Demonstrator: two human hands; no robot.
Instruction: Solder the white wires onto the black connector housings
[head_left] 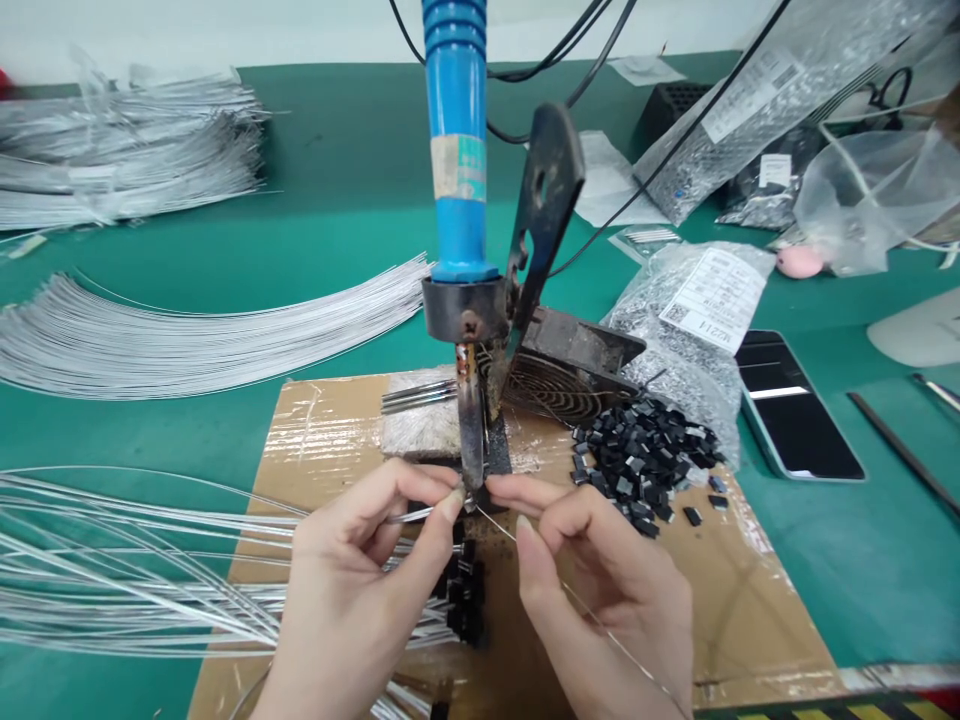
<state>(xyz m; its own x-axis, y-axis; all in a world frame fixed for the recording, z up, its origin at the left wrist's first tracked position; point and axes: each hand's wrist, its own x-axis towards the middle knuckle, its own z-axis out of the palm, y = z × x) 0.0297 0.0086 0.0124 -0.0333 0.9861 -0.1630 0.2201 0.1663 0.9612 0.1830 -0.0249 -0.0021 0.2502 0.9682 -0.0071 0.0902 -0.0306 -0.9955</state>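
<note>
A blue-handled soldering iron (459, 235) hangs tip-down in a black metal holder (463, 308). My left hand (352, 590) is closed, pinching a thin white wire (415, 516) between thumb and fingers. The wire's end lies right under the iron's tip (472, 450), where a small shiny spot shows; the part held there is too small to make out. From the right, my right hand (607, 590) grips a strand of solder wire (600, 622) that runs to the same spot. Below my hands lie white wires with black connectors (466, 590) on their ends.
Cardboard (735, 600) covers part of the green table. Loose black connectors (637, 450) are heaped at right, beside a small fan (562, 370). A phone (799, 405) and a labelled plastic bag (697, 300) lie further right. Bundled white wires (202, 340) spread at left.
</note>
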